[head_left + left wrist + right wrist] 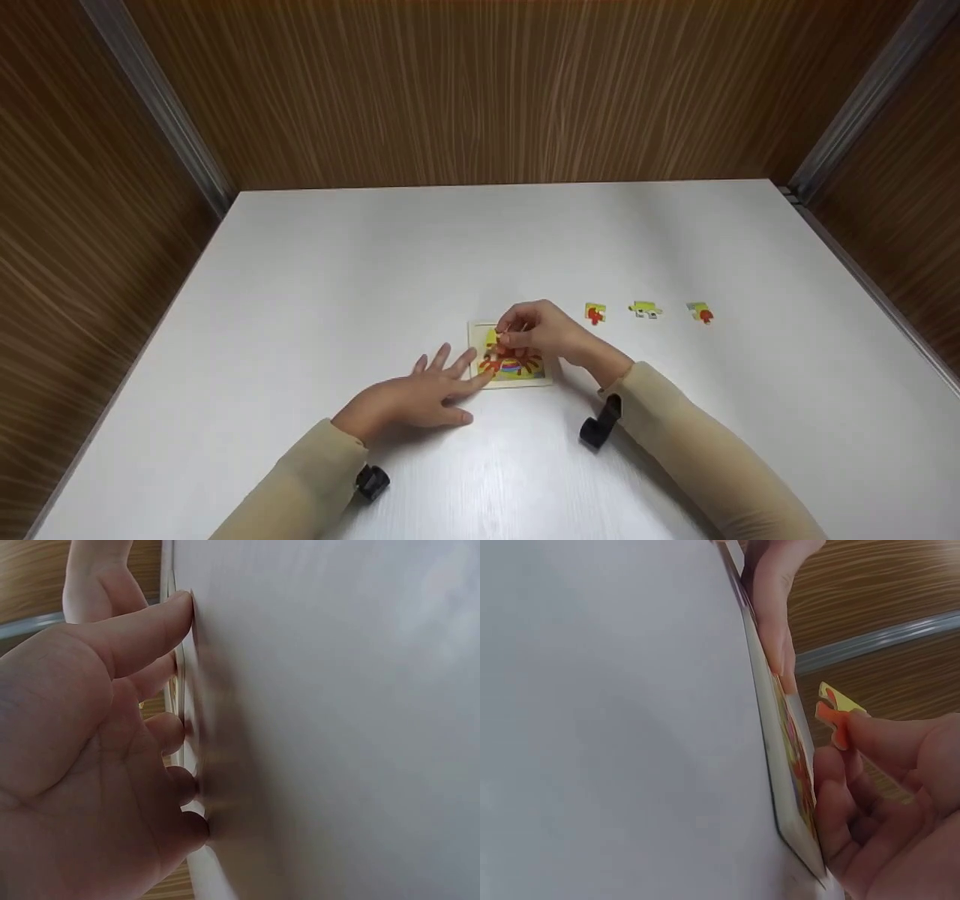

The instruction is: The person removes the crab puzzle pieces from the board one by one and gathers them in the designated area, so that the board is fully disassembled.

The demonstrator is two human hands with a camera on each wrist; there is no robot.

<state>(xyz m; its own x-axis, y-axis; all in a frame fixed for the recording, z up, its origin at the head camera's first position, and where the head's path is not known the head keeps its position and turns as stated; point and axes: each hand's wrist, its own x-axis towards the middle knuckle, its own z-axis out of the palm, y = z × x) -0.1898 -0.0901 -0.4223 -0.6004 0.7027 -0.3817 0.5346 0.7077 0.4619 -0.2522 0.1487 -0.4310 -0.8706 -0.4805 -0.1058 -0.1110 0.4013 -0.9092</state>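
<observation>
A puzzle board (513, 383) with a pale frame and a colourful red, yellow and rainbow picture lies on the table. Between thumb and fingers, my right hand (541, 330) pinches a red-and-yellow puzzle piece (840, 717) above the board's upper part. In the right wrist view the piece stands tilted, clear of the board (769, 735). Fingers spread, my left hand (429, 394) rests at the board's left side, its index fingertip on the lower left of the picture. Its thumb touches the table in the left wrist view.
Right of the board, three loose puzzle pieces lie in a row: a red-and-yellow one (595, 313), a yellow one (645, 309) and another with red (701, 312). The white table (360, 262) meets wood-grain panels (480, 90) behind and at both sides.
</observation>
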